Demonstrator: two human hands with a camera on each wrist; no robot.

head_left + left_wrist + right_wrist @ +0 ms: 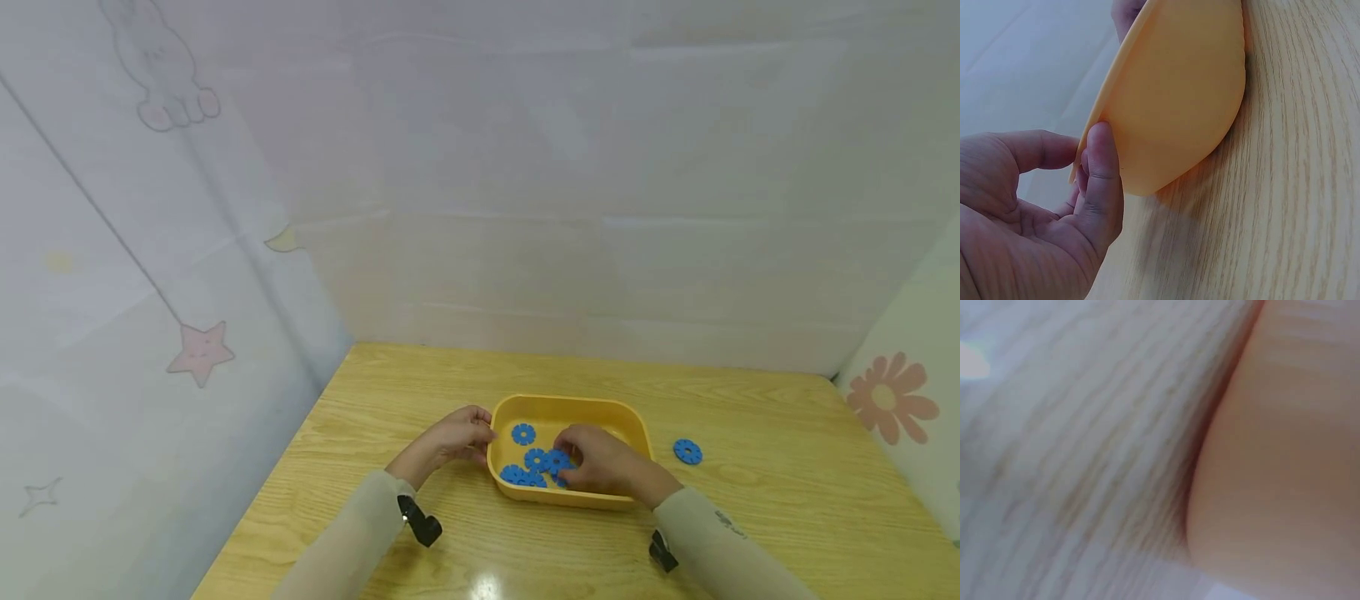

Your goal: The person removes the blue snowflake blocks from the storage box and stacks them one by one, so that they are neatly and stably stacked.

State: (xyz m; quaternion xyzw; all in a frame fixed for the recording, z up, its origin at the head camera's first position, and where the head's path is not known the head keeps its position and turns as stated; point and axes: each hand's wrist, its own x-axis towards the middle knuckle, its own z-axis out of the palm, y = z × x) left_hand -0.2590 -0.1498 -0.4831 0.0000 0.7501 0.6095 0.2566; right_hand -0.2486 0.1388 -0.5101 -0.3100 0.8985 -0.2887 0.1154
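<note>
Left fingers astride pinched yellow tray rim; right fingers at blue discs, grip unclear.

the tray stands on the surface. discs lie inside its left half and middle, mostly toward its near side; a lone disc lies on the surface, right of it. the left hand is at its left rim, the right hand inside its right half.

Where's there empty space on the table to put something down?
Bare table: left of the left hand, between the yellow tray and the back wall, and right of the lone blue disc. The tray's near side is crowded with blue discs and the right hand.
</note>
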